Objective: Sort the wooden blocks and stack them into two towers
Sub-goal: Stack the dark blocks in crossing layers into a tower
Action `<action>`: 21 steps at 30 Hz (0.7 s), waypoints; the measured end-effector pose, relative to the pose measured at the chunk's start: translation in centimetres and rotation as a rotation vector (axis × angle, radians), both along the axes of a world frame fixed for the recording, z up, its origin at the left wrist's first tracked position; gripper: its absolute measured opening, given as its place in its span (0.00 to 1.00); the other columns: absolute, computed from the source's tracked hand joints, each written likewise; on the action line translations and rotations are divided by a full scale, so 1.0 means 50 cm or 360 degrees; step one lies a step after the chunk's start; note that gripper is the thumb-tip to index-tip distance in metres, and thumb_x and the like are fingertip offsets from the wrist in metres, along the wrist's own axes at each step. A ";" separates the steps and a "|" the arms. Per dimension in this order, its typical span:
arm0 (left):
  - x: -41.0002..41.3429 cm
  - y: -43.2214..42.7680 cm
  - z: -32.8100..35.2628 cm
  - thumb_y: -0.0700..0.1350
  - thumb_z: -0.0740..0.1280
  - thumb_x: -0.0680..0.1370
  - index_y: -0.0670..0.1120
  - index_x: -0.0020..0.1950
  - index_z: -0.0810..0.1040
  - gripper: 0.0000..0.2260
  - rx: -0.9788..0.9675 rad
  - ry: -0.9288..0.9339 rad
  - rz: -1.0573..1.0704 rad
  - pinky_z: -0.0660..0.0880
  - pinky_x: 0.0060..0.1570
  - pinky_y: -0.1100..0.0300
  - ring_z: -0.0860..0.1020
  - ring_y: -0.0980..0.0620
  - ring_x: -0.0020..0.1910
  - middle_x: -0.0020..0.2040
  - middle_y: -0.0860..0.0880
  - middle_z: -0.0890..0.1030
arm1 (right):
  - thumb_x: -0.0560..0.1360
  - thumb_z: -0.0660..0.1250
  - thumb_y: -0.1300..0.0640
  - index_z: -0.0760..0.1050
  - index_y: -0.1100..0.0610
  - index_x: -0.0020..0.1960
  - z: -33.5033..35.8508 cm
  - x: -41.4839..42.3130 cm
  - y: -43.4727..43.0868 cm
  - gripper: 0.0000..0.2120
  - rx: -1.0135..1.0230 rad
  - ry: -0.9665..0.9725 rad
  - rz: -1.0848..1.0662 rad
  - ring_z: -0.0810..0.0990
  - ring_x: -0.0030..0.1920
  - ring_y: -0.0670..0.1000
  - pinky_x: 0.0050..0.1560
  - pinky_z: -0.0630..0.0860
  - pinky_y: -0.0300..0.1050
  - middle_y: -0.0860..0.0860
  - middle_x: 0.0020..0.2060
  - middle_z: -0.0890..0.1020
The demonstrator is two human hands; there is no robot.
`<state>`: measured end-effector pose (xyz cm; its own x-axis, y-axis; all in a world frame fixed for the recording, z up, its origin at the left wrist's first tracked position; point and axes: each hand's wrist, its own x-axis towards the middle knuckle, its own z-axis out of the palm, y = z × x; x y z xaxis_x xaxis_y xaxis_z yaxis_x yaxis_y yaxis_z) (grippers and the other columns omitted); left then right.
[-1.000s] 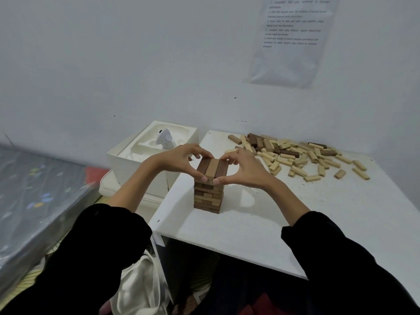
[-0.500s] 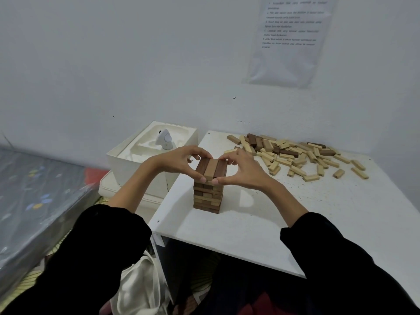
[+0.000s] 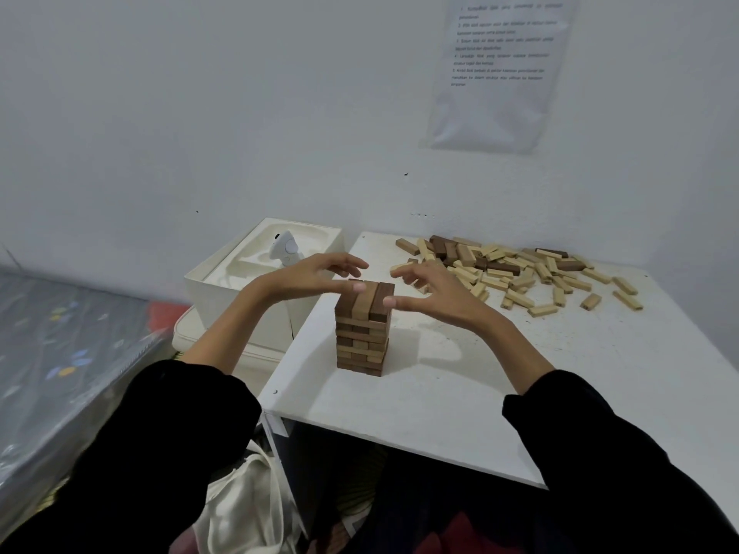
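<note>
A tower of brown wooden blocks [image 3: 363,337] stands near the left front of the white table [image 3: 460,401], several layers high, its top layer made of three blocks lying side by side. My left hand [image 3: 308,275] hovers at the tower's top left with fingers spread, its thumb tip over the top layer. My right hand [image 3: 434,291] hovers at the top right, fingers spread, thumb tip close to the top block's edge. Neither hand holds anything. A loose pile of light and dark blocks [image 3: 516,273] lies at the back of the table.
A white box [image 3: 224,289] with a moulded tray and a small white device [image 3: 284,249] stands left of the table. A printed sheet [image 3: 502,66] hangs on the wall. A grey patterned surface [image 3: 60,353] lies at far left. A white bag [image 3: 244,509] sits under the table edge.
Both hands pressed the tower's top layer from either side before; now their fingers have spread and drawn back from the blocks. The tower stands unchanged.
</note>
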<state>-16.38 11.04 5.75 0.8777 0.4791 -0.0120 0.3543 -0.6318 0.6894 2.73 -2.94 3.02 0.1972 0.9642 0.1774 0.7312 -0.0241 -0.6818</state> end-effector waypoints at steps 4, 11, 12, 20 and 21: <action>0.030 -0.005 0.032 0.56 0.68 0.75 0.52 0.60 0.77 0.16 0.0127 -0.0151 0.0038 0.69 0.56 0.66 0.74 0.60 0.57 0.56 0.53 0.79 | 0.73 0.68 0.44 0.78 0.54 0.60 0.027 0.027 -0.028 0.20 0.0118 0.0034 -0.0054 0.74 0.52 0.45 0.47 0.69 0.37 0.48 0.53 0.77; 0.142 -0.080 0.078 0.44 0.65 0.79 0.44 0.56 0.79 0.09 0.0439 -0.0375 0.0044 0.70 0.46 0.77 0.76 0.57 0.47 0.50 0.49 0.80 | 0.77 0.65 0.57 0.79 0.56 0.55 0.045 0.112 -0.105 0.09 0.0272 0.0099 -0.0317 0.75 0.49 0.47 0.45 0.71 0.37 0.45 0.46 0.76; 0.161 -0.099 0.076 0.43 0.65 0.79 0.44 0.55 0.80 0.08 0.0468 -0.0400 0.0045 0.70 0.46 0.74 0.76 0.56 0.47 0.49 0.49 0.80 | 0.77 0.64 0.58 0.79 0.56 0.55 0.044 0.128 -0.116 0.09 0.0280 0.0088 -0.0352 0.75 0.49 0.47 0.46 0.71 0.38 0.46 0.46 0.77; 0.325 -0.227 -0.070 0.37 0.61 0.78 0.40 0.54 0.79 0.09 0.0507 -0.0325 0.0083 0.72 0.48 0.56 0.76 0.48 0.48 0.49 0.43 0.79 | 0.76 0.66 0.61 0.80 0.56 0.51 -0.012 0.244 -0.184 0.06 0.0251 0.0106 -0.0660 0.76 0.48 0.49 0.44 0.71 0.37 0.48 0.47 0.78; 0.341 -0.224 -0.097 0.36 0.61 0.78 0.40 0.54 0.79 0.10 0.0452 -0.0272 0.0108 0.73 0.49 0.56 0.77 0.47 0.49 0.50 0.42 0.79 | 0.76 0.65 0.62 0.80 0.57 0.51 -0.025 0.255 -0.190 0.07 0.0231 0.0103 -0.0680 0.76 0.48 0.50 0.47 0.72 0.39 0.49 0.48 0.78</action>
